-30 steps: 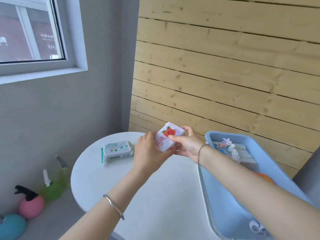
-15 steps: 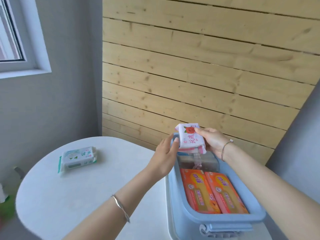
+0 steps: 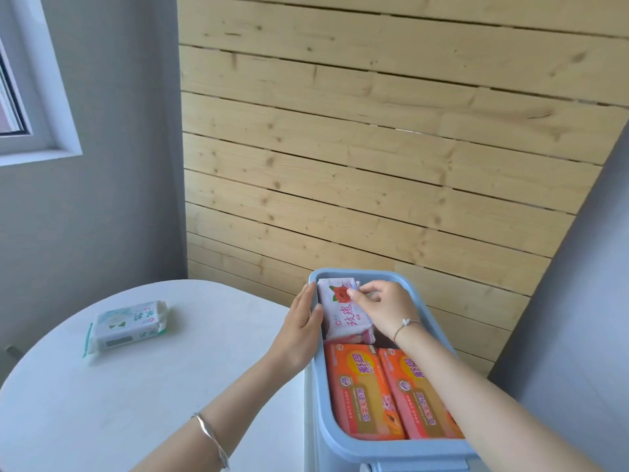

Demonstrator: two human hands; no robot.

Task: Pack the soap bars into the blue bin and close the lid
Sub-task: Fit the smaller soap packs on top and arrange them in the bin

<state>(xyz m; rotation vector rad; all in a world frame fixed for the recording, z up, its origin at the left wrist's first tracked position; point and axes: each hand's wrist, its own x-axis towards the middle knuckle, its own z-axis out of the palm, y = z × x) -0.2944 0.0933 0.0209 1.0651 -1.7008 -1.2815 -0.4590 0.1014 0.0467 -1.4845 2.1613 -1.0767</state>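
Observation:
The blue bin (image 3: pixel 343 446) stands open at the right of the white round table (image 3: pixel 136 396). Two orange soap packs (image 3: pixel 360 393) lie side by side in its near half. A pink-white soap bar with a red rose (image 3: pixel 343 316) sits in the bin's far left corner. My right hand (image 3: pixel 383 310) pinches its top right edge. My left hand (image 3: pixel 301 330) presses flat against the bar's left side at the bin's rim. A green-white soap pack (image 3: pixel 127 325) lies on the table to the left. The lid is not in sight.
A wooden slat wall (image 3: pixel 374 148) rises right behind the bin. Grey walls stand at left and right, with a window corner (image 3: pixel 20 97) at upper left. The table's curved edge runs along the left.
The view swung right from the table toward the bin. Both hands carried the rose soap bar from above the table down into the bin's far left corner.

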